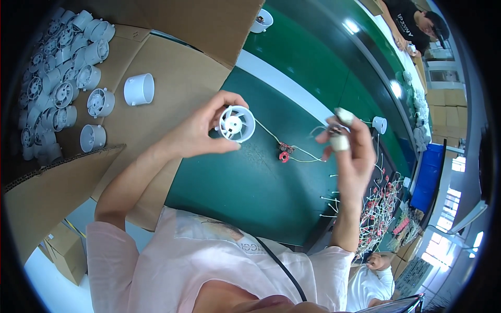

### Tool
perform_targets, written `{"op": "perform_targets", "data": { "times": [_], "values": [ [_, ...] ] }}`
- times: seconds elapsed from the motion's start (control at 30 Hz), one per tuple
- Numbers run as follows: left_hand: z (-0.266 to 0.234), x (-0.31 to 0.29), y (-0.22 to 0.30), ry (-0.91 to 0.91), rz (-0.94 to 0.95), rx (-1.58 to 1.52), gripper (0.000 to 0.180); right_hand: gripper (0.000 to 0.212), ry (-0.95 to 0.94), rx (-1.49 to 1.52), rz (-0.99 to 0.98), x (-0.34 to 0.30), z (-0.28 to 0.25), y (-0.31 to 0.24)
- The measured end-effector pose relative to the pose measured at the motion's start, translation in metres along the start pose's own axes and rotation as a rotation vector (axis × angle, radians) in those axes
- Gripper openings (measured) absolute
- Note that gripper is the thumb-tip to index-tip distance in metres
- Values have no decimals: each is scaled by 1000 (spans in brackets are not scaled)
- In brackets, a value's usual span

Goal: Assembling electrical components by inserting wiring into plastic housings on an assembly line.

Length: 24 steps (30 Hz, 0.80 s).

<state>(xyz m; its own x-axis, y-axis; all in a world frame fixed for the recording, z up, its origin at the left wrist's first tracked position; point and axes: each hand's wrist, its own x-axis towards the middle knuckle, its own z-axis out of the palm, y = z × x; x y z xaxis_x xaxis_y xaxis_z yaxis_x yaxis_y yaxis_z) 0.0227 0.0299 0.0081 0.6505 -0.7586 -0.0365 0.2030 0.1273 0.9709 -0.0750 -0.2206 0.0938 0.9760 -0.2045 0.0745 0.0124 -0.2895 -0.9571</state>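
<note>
My left hand (201,130) is closed around a white round plastic fan housing (237,124), its open end with spokes and a hub facing up. To the right, my right hand (355,148), with white covers on two fingertips, pinches a small dark, metallic-looking part (335,128), probably a wound motor coil; it is blurred and partly hidden by the fingers. Between the hands, a red and dark coil piece (284,155) lies on the green tabletop (235,182). Thin pale wires run from it toward the housing and toward my right hand.
An open cardboard box (172,68) at left holds many white housings (62,94). Wired coils (383,208) lie heaped at right. A green conveyor (313,52) carries a housing (261,21). A blue bin (428,177) stands beyond; a co-worker (412,26) is across.
</note>
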Motion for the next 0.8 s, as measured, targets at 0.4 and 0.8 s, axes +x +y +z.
{"op": "perform_targets", "data": {
  "times": [0.4,0.8],
  "values": [
    [3,-4,9,-132,-111,114,69,40,-253,800,-7,10,16,7],
    [-2,-3,7,-333,-121,18,65,36,-347,932,105,31,53,26]
  ]
}}
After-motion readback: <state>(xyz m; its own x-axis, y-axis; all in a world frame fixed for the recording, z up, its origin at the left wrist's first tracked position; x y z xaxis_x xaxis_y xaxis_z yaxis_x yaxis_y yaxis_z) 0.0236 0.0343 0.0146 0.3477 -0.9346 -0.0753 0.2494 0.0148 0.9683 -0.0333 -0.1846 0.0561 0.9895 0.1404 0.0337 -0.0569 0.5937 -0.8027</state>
